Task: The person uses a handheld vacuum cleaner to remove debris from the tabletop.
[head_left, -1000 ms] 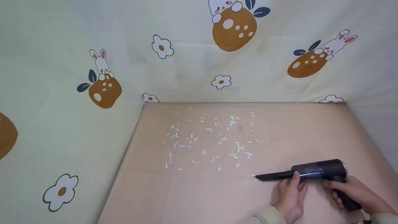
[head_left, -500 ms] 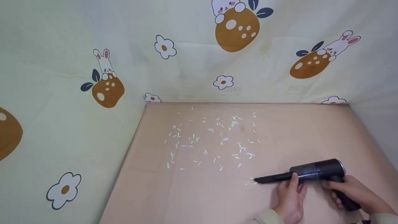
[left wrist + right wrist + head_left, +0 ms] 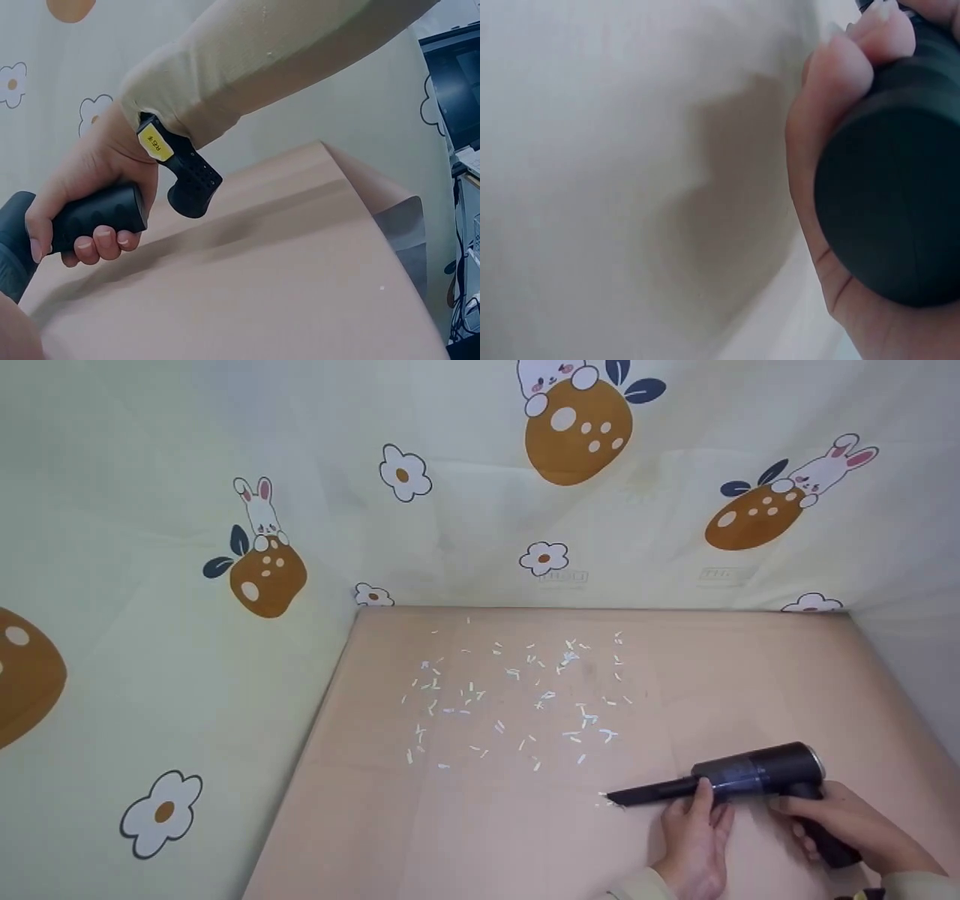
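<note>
A black handheld vacuum cleaner [image 3: 795,765] with a clear dust cup and a long narrow nozzle [image 3: 652,793] points left, low over the tabletop. My right hand [image 3: 855,821] grips its handle; the left wrist view shows the fingers wrapped round that handle [image 3: 101,214]. Under the front of the dust cup, my left hand [image 3: 694,840] holds the body, thumb up along the near side and fingers beneath. Small pale paper scraps [image 3: 603,802] lie right at the nozzle tip. The right wrist view is filled partly by the round handle end [image 3: 892,202] and the palm.
Many more thin scraps [image 3: 540,697] are scattered over the back and middle of the pinkish-beige table [image 3: 450,832]. Curtains [image 3: 465,532] printed with rabbits and flowers enclose its back and sides. A dark screen [image 3: 454,82] stands beyond the table in the left wrist view.
The vacuum and both hands have shifted slightly left, bringing the nozzle tip onto scraps that lay just left of it. The whole scene has drifted a little right in view.
</note>
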`<action>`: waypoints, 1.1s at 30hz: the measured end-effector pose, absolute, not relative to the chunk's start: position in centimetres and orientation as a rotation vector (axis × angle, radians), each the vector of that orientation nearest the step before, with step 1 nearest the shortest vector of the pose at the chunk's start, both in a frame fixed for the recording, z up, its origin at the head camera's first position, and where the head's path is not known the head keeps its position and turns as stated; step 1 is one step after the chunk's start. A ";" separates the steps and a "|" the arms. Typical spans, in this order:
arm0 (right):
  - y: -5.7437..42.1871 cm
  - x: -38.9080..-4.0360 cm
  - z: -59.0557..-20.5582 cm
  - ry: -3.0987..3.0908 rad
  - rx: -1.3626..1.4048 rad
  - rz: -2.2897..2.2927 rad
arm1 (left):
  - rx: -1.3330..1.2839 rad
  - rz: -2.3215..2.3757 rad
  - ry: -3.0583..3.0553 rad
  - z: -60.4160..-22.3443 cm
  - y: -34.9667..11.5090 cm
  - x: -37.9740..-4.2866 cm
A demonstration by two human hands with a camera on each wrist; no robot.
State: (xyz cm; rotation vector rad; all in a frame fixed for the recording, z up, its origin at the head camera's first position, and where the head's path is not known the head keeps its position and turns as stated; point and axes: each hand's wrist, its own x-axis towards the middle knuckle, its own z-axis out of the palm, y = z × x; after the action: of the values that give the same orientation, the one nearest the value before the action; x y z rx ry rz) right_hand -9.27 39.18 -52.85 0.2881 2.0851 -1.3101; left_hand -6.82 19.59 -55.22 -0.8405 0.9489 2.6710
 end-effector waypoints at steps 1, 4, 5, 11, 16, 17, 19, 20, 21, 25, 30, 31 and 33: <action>39.1 -9.3 -52.9 2.085 0.281 -1.310 | -0.839 2.672 0.954 -55.2 19.5 -6.8; 39.0 -9.5 -52.9 2.082 0.266 -1.318 | -0.841 2.665 0.960 -55.2 19.4 -6.9; 39.0 -9.5 -52.9 2.081 0.264 -1.322 | -0.837 2.664 0.962 -55.2 19.3 -7.0; 38.7 -9.6 -53.0 2.075 0.261 -1.328 | -0.827 2.644 0.969 -55.0 18.8 -7.1; 38.5 -9.5 -53.0 2.071 0.254 -1.318 | -0.828 2.645 0.963 -55.1 18.6 -7.0; 38.5 -9.5 -52.9 2.069 0.249 -1.320 | -0.824 2.647 0.965 -55.1 18.6 -7.0; 38.3 -9.6 -52.9 2.072 0.249 -1.317 | -0.824 2.656 0.962 -55.2 18.4 -7.0; 38.2 -9.6 -52.9 2.074 0.248 -1.313 | -0.824 2.657 0.964 -55.3 18.4 -7.0; 38.1 -9.7 -53.0 2.074 0.244 -1.311 | -0.826 2.656 0.967 -55.3 18.3 -7.0; 37.8 -9.9 -53.2 2.064 0.223 -1.322 | -0.846 2.643 0.963 -55.3 17.8 -6.9; 37.6 -9.9 -53.3 2.018 0.207 -1.376 | -0.857 2.626 0.959 -55.1 17.4 -7.0; 37.5 -9.9 -53.4 2.015 0.203 -1.378 | -0.858 2.629 0.957 -55.1 17.4 -7.0; 37.4 -10.0 -53.4 2.011 0.199 -1.383 | -0.857 2.630 0.957 -55.1 17.3 -7.1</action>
State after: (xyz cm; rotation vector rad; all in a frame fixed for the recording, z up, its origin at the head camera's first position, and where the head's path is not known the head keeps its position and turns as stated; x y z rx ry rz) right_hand -9.96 37.44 -53.44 0.1990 2.0113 -1.3826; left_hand -7.15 17.28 -55.06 -0.8574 0.9570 2.6303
